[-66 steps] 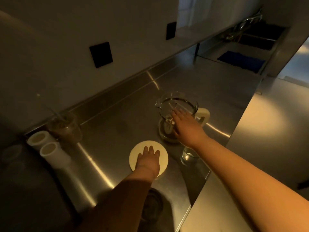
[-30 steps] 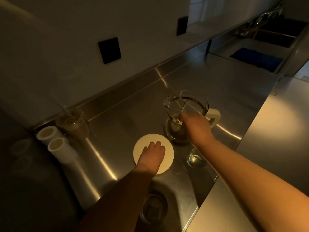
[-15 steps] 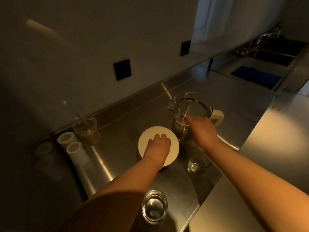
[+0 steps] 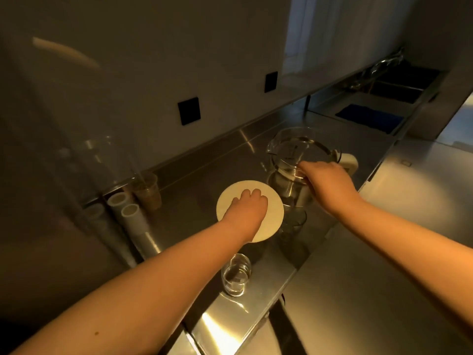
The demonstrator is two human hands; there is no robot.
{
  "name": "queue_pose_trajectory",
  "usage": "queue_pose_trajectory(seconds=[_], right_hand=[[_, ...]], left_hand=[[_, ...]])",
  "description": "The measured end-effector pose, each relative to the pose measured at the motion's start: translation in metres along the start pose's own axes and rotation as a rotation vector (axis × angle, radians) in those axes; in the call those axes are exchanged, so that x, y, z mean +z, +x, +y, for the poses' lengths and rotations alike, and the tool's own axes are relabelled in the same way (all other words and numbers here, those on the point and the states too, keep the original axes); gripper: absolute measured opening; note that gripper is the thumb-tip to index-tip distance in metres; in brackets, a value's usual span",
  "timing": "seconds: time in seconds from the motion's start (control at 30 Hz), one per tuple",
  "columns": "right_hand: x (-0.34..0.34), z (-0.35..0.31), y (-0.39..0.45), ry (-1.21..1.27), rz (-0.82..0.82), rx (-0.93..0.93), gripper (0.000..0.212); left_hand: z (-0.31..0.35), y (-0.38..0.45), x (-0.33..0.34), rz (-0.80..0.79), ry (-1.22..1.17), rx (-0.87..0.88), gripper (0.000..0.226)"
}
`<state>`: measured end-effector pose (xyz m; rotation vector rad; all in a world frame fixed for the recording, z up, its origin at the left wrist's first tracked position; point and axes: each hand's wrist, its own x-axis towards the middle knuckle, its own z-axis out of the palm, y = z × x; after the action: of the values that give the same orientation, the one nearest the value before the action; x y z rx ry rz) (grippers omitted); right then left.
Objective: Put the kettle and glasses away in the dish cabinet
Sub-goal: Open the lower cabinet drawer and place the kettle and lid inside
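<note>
A clear glass kettle (image 4: 294, 152) with a cream handle (image 4: 348, 161) stands on the steel counter (image 4: 204, 175). My right hand (image 4: 325, 180) grips its near rim from above. My left hand (image 4: 247, 208) is closed on a round cream lid (image 4: 271, 221), held flat a little above the counter, left of the kettle. One small glass (image 4: 235, 274) stands near the counter's front edge, beside my left forearm. A second glass (image 4: 294, 224) sits below the kettle, dim and partly hidden by the lid.
Two white tubes (image 4: 130, 213) and a plastic cup (image 4: 148, 190) stand at the back left by the wall. Black sockets (image 4: 189, 110) sit on the wall. A sink (image 4: 399, 88) and blue cloth (image 4: 368, 117) lie far right. A lower steel surface (image 4: 384, 252) borders the counter.
My left hand has curled onto the lid and raised it off the counter. My right hand has closed on the kettle's rim. The view has pulled back, showing the near glass.
</note>
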<state>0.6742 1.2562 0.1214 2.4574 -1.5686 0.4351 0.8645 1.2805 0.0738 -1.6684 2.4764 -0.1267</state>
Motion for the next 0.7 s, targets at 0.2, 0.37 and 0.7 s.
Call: queue_pose_trajectory(seconds=[0.2, 0.37, 0.7], right_hand=[[-0.050, -0.021, -0.054, -0.027, 0.013, -0.002, 0.020], [-0.094, -0.056, -0.109, -0.033, 0.083, -0.045, 0.013], [-0.153, -0.124, -0.197, 0.033, 0.121, -0.102, 0.012]], left_hand=[[0.013, -0.062, -0.030, 0.022, -0.016, 0.100, 0.077], [0.025, -0.125, -0.053, -0.025, -0.008, 0.164, 0.083], [0.034, -0.246, -0.083, -0.042, 0.054, 0.238, 0.075]])
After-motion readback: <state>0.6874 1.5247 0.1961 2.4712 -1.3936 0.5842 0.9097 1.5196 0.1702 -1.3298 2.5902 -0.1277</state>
